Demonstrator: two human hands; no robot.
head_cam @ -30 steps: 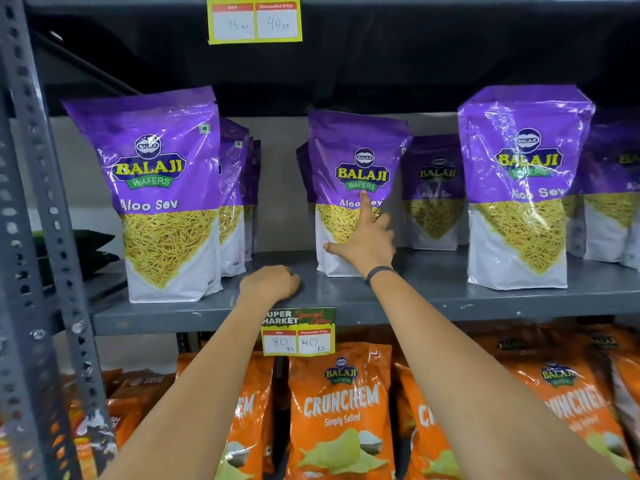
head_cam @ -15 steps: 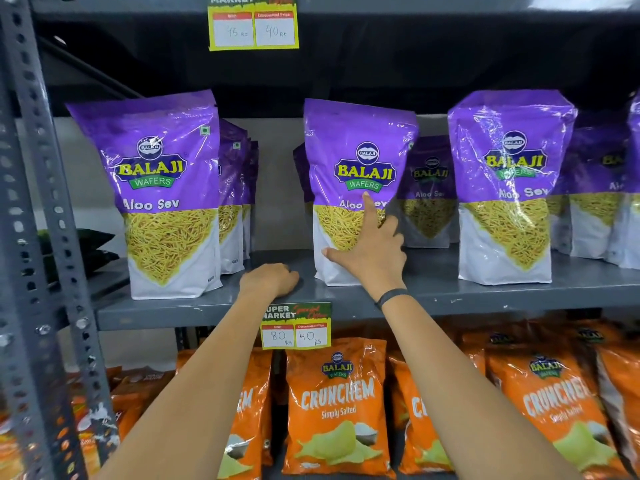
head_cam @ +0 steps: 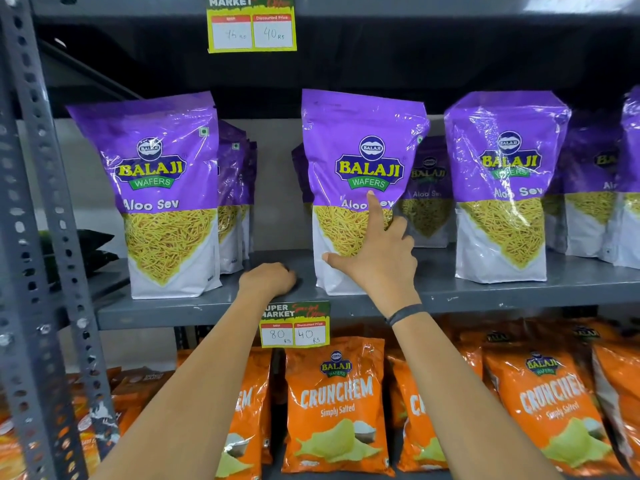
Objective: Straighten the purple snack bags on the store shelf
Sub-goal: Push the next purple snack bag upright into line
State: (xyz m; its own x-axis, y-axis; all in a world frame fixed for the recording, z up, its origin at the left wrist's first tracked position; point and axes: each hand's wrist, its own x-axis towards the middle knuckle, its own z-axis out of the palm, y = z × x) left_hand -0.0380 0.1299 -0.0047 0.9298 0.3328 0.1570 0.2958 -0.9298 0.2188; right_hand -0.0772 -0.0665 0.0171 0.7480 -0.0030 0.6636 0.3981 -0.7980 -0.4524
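Grey metal shelf carries glossy, crinkled purple bags. Right hand spreads its fingers flat on the middle purple bag; left hand, fingers curled, rests just left.

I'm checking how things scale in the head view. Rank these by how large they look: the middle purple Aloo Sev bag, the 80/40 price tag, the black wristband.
1. Middle purple Aloo Sev bag, by far the largest.
2. 80/40 price tag.
3. Black wristband, a thin strip; it sits nearer the camera, yet looks smallest.
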